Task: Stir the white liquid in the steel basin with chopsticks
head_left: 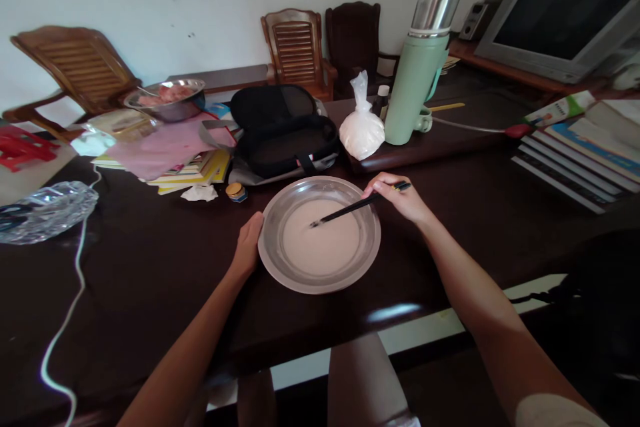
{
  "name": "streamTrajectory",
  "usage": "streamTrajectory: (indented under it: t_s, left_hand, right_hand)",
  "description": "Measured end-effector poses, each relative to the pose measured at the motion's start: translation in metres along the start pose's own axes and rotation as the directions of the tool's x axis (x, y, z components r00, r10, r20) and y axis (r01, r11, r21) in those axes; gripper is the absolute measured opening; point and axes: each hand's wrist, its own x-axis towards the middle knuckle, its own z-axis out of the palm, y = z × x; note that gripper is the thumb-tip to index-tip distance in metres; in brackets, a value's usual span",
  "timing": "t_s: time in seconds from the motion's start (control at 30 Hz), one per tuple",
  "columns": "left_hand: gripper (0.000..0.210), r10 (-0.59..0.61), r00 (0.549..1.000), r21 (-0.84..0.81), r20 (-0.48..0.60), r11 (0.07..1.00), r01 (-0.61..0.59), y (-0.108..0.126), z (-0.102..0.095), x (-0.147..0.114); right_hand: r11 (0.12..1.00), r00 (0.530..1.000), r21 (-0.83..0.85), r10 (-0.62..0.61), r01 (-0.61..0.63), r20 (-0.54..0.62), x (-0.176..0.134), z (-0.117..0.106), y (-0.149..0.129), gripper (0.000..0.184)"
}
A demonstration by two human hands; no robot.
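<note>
The right hand point(397, 197) is closed around slim, smooth, dark chopsticks point(347, 208), their tips dipping into pale, cloudy liquid point(323, 250). That liquid fills the flat bottom of a round, shiny metal bowl point(371, 240) with a wide rim, sitting on the dark, glossy table point(155, 307) between both hands. The left hand point(247, 241) touches the rim's left side; whether its fingers clamp it, I cannot tell. Beyond stand a small jar point(236, 192), an open, soft black case point(290, 147), a knotted plastic bag point(362, 132) bulging with white contents, and a matte green cylindrical flask point(414, 90) with a metal cap.
</note>
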Motion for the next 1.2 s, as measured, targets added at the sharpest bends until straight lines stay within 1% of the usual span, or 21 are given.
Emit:
streamTrajectory:
  t_s: [0.07,0.1,0.17,0.23,0.27,0.33,0.43,0.47,0.53,0.6,0.63,0.73,0.77,0.8,0.87,0.93,0.97,1.03,1.1,1.13,1.2]
  left_hand:
    - [0.039,0.003,1.0,0.009,0.004,1.0,-0.003,0.0005,-0.0001,0.0002]
    - [0.039,0.004,1.0,0.015,0.004,1.0,-0.004,0.001,0.0,0.0002]
    - [0.039,0.005,1.0,0.02,0.001,1.0,-0.005,0.0026,0.0003,0.0]
    - [0.039,0.009,1.0,0.017,-0.001,1.0,-0.009,0.0043,0.0008,-0.0004]
    - [0.039,0.013,1.0,0.016,-0.003,1.0,-0.013,0.0051,0.0011,-0.0007]
    - [0.04,0.02,1.0,0.014,-0.008,1.0,-0.02,0.0065,0.0016,-0.001]
    - [0.041,0.023,1.0,0.006,-0.006,1.0,-0.023,0.0075,0.002,-0.0012]
    - [0.041,0.022,1.0,0.002,-0.005,1.0,-0.022,0.0074,0.002,-0.0012]
    - [0.041,0.019,1.0,0.006,-0.005,1.0,-0.019,0.0067,0.0018,-0.0011]
    - [0.04,0.019,1.0,0.013,-0.01,1.0,-0.019,0.0056,0.0016,-0.0008]
    - [0.04,0.018,1.0,0.012,-0.011,1.0,-0.018,0.005,0.0015,-0.0006]
    - [0.04,0.019,1.0,0.005,-0.01,1.0,-0.019,0.0036,0.0018,-0.0001]
    - [0.04,0.018,1.0,0.001,-0.009,1.0,-0.018,0.0033,0.0019,0.0001]
    - [0.04,0.017,1.0,-0.002,-0.004,1.0,-0.017,0.003,0.002,0.0002]
    - [0.04,0.016,1.0,-0.01,0.0,1.0,-0.016,0.0024,0.0019,0.0003]
    - [0.04,0.015,1.0,-0.019,0.002,1.0,-0.015,0.0018,0.0016,0.0003]
    - [0.04,0.015,1.0,-0.019,0.001,1.0,-0.015,0.0015,0.0015,0.0002]
    - [0.04,0.016,1.0,-0.022,0.0,1.0,-0.016,0.001,0.0013,0.0001]
    - [0.041,0.014,1.0,-0.033,0.001,0.999,-0.014,0.0006,0.0013,-0.0001]
    - [0.041,0.011,1.0,-0.038,0.0,0.999,-0.011,0.0005,0.0014,-0.0002]
    - [0.041,0.001,1.0,-0.045,-0.003,0.999,-0.001,0.0005,0.0015,-0.0003]
  right_hand:
    - [0.999,0.996,0.04,0.0,0.004,-0.093,0.0005,-0.0029,0.0013,0.035]
    - [0.998,0.994,0.065,0.006,0.001,-0.113,0.0006,-0.0038,0.0019,0.035]
    - [0.996,0.997,0.088,0.019,-0.013,-0.071,0.0002,-0.0033,0.0021,0.035]
    - [0.999,1.0,0.05,0.02,-0.021,0.013,-0.0002,-0.0007,0.0011,0.036]
    - [1.0,0.999,0.019,0.015,-0.015,0.034,-0.0003,0.0005,0.0006,0.037]
    - [1.0,1.0,-0.018,0.001,-0.001,-0.004,0.0,0.0011,0.0002,0.039]
    - [0.999,0.993,0.038,0.02,-0.015,-0.118,0.0003,-0.001,0.0013,0.04]
    - [0.998,0.993,0.063,0.036,-0.029,-0.113,0.0002,-0.0012,0.0015,0.04]
    - [0.996,0.998,0.077,0.052,-0.049,-0.041,-0.0004,0.0001,0.001,0.04]
    - [0.998,0.999,0.041,0.036,-0.038,0.037,-0.0008,0.0024,0.0,0.039]
    - [1.0,0.999,0.019,0.02,-0.021,0.042,-0.0008,0.0031,-0.0003,0.038]
    - [1.0,0.998,0.025,-0.008,0.009,-0.063,-0.0005,0.0016,0.0006,0.036]
    - [0.999,0.995,0.05,0.001,0.004,-0.096,-0.0004,0.0005,0.0011,0.036]
    - [0.997,0.995,0.073,0.015,-0.008,-0.103,-0.0004,-0.0003,0.0012,0.036]
    - [0.997,0.998,0.075,0.037,-0.034,-0.044,-0.0005,-0.0005,0.0002,0.038]
    - [0.999,0.999,0.016,0.029,-0.029,0.035,-0.0004,0.0008,-0.0016,0.039]
    - [1.0,0.999,-0.013,0.015,-0.014,0.046,-0.0002,0.0013,-0.0021,0.039]
    - [1.0,1.0,-0.02,-0.012,0.012,-0.003,0.0002,0.001,-0.0013,0.038]
    - [0.999,0.997,0.038,-0.004,0.007,-0.08,0.0003,-0.0005,0.0012,0.036]
    - [0.998,0.996,0.069,0.013,-0.007,-0.092,0.0001,-0.001,0.0023,0.036]
    - [0.995,0.998,0.09,0.043,-0.039,-0.048,-0.0003,-0.0007,0.0031,0.037]
